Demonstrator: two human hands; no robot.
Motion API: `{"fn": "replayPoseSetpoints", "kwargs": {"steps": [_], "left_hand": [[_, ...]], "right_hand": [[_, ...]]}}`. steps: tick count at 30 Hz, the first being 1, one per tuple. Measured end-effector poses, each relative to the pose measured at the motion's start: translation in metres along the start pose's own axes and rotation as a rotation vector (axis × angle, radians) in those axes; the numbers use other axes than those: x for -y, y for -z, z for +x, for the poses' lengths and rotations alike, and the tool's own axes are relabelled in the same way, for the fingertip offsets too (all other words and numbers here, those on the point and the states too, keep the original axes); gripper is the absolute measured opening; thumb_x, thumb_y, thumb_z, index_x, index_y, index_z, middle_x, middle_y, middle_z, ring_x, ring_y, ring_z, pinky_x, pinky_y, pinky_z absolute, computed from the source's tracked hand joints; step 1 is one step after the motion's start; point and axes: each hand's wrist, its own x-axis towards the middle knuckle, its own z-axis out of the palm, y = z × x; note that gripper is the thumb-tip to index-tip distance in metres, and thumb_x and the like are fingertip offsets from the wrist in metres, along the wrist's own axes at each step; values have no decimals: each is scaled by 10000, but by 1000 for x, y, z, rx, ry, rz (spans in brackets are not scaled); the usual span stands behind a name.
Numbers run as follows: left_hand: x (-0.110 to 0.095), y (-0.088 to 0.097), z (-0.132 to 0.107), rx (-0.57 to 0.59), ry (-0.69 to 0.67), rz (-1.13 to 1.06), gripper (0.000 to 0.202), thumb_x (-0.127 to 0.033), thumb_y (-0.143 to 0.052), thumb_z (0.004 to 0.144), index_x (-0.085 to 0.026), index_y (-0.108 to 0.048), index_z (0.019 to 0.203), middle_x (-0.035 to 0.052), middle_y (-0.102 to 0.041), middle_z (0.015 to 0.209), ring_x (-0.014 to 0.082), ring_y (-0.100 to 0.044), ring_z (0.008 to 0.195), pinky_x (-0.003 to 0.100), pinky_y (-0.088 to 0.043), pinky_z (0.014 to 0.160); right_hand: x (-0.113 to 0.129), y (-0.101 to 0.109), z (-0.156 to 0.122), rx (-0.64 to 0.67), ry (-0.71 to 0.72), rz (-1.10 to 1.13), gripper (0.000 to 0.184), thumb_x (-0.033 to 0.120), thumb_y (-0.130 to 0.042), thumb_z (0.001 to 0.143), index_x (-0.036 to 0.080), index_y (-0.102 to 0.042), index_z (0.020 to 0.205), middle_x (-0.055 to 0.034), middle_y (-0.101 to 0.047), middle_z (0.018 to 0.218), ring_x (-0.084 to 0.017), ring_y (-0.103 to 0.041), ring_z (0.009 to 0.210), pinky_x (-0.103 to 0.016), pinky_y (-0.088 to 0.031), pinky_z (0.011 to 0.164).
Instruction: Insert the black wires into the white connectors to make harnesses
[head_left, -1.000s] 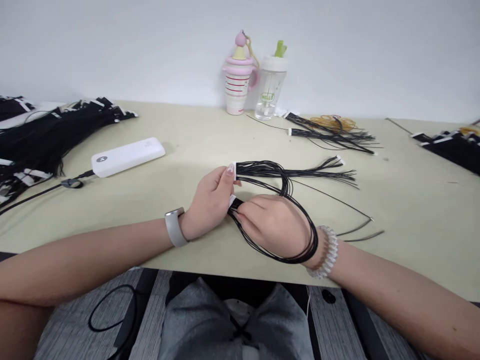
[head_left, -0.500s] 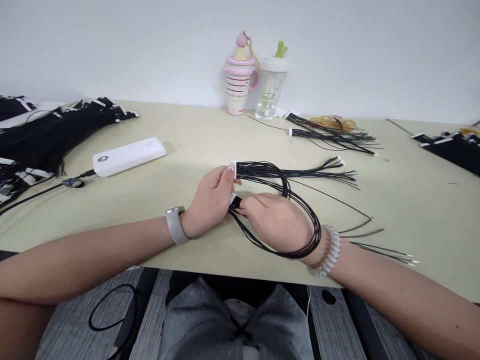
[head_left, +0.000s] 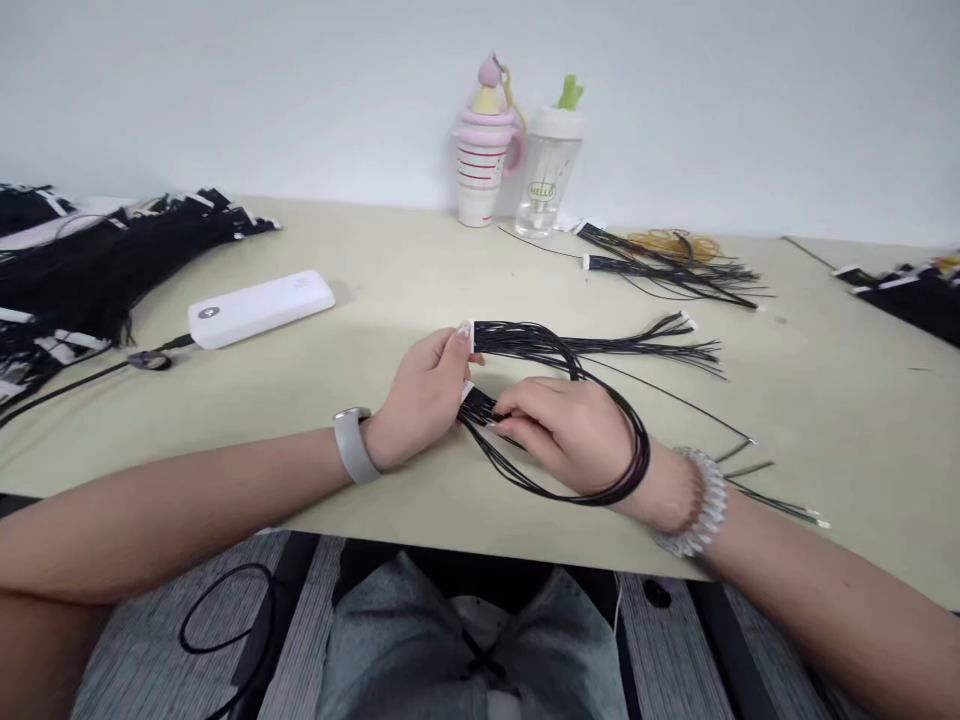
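My left hand (head_left: 421, 398) is closed on the white connector ends of a black wire bundle (head_left: 556, 347) at the middle of the cream table (head_left: 360, 330). The wires loop around the back of my right hand (head_left: 571, 430), near the wrist. My right hand pinches the wires beside the lower connector, fingers pressed together. The bundle's loose tails fan out to the right on the table. A grey watch sits on my left wrist and a beaded bracelet on my right.
A white power bank (head_left: 261, 307) with its cable lies at left. Heaps of black wire bundles (head_left: 82, 270) fill the far left and far right (head_left: 907, 295). Two drink bottles (head_left: 517, 150) stand at the wall, with more wires (head_left: 667, 268) and rubber bands beside them.
My right hand has slid right along the wires, away from the connector. The loop has shifted with it, and the camera has tilted slightly.
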Motion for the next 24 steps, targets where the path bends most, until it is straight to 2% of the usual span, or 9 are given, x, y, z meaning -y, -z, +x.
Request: {"fn": "replayPoseSetpoints", "kwargs": {"steps": [2, 7, 12, 16, 19, 24], "left_hand": [[-1, 0, 0, 6, -7, 14, 417, -483, -302, 872, -161, -467, 665, -22, -409, 489, 89, -408, 489, 233, -383, 547], [0, 0, 0, 6, -12, 17, 421, -484, -294, 873, -158, -469, 672, -15, -424, 506, 96, -426, 523, 232, -376, 551], [-1, 0, 0, 7, -10, 29, 420, -469, -301, 874, -158, -436, 627, -17, -429, 512, 89, -420, 524, 225, -373, 553], [-2, -1, 0, 0, -11, 34, 409, -431, -298, 884, -153, -427, 614, -13, -442, 533, 86, -434, 544, 219, -383, 583], [-1, -1, 0, 8, -16, 35, 403, -433, -300, 884, -152, -451, 638, -13, -440, 542, 87, -434, 544, 217, -369, 559], [-1, -2, -1, 27, -13, 39, 398, -424, -299, 888, -150, -469, 656, -16, -433, 536, 84, -416, 523, 216, -361, 543]], "right_hand": [[0, -2, 0, -8, 29, -52, 144, 178, -451, 850, 119, -569, 794, -21, -579, 704, -97, -523, 649, -203, -383, 619], [4, -5, -1, 18, 111, -358, 232, 167, -399, 863, 142, -537, 677, -32, -505, 645, -135, -457, 605, -270, -326, 575], [11, -4, 1, -2, 147, -433, 245, 139, -395, 851, 143, -534, 650, -38, -511, 616, -143, -451, 572, -283, -280, 545], [15, -3, 1, 15, 28, -310, 293, 219, -369, 881, 134, -557, 673, -31, -538, 572, -121, -445, 502, -272, -239, 492], [14, 1, 3, 84, -129, -85, 284, 236, -353, 889, 128, -558, 723, -22, -562, 595, -95, -454, 510, -237, -269, 495], [11, 7, 4, 179, -342, 292, 332, 267, -355, 892, 144, -467, 605, 21, -506, 529, -51, -428, 470, -185, -310, 497]]}}
